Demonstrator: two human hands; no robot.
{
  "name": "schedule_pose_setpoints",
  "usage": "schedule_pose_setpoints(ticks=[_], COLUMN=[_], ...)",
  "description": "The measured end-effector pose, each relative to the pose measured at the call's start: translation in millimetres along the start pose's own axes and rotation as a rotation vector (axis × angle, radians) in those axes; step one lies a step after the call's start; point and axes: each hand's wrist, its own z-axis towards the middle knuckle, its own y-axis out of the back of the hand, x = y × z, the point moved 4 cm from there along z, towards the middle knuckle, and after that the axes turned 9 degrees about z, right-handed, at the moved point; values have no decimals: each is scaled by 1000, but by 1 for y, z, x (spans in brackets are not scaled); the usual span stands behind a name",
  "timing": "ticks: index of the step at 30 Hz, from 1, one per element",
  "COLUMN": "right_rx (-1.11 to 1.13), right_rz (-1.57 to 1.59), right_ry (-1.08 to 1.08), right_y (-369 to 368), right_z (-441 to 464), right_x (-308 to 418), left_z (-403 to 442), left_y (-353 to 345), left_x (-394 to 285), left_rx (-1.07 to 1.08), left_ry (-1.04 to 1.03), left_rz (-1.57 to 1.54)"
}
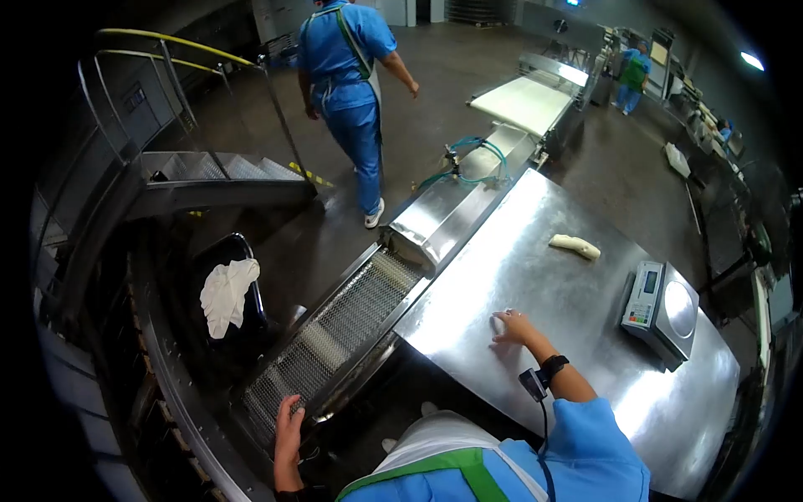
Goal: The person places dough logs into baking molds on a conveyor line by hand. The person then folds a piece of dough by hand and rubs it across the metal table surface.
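My right hand (513, 327) is at the steel table (468, 335), fingers apart and holding nothing; its fingertips are at or just above the metal. Beyond it on the same table lies a pale, elongated piece of dough (575, 246). To the right of the hand stands a digital scale (661, 309) with a keypad and a bare round plate. My left hand (288, 431) hangs beside the lower end of a metal mesh conveyor (330, 335), with its fingers loosely extended and nothing in them.
Left of the conveyor, a white cloth (227, 294) lies over a dark chair or bin (237, 247). Metal stairs with a yellow handrail (176, 38) rise at the left. A person in blue (347, 92) walks beyond the conveyor. Another person (633, 77) stands farther back near machinery.
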Motion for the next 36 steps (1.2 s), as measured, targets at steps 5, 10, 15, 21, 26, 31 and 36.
schedule_pose_setpoints(ticks=[5,10,15,21,26,31,36], right_rx=[-79,-211,-193,-262,-206,-242,-175], right_rz=[-120,-42,-20,-75,25,-107,-90], right_ry=[33,-25,-7,-105,-104,-128,-238], right_y=[8,20,16,13,3,1,12], right_z=[-15,9,-8,-52,-80,-85,-49], right_x=[70,31,-26,-94,-123,-101,-83], left_z=[-11,-14,-9,1,-6,-20,-46], left_y=[9,5,-4,-10,-14,-6,17], left_x=[1,-6,-12,-13,-23,-15,20], left_rx=[-79,-62,-27,-4,-44,-137,-251], left_ry=[43,31,-5,-132,-129,-84,-14], left_rz=[1,10,-21,51,195,216,264])
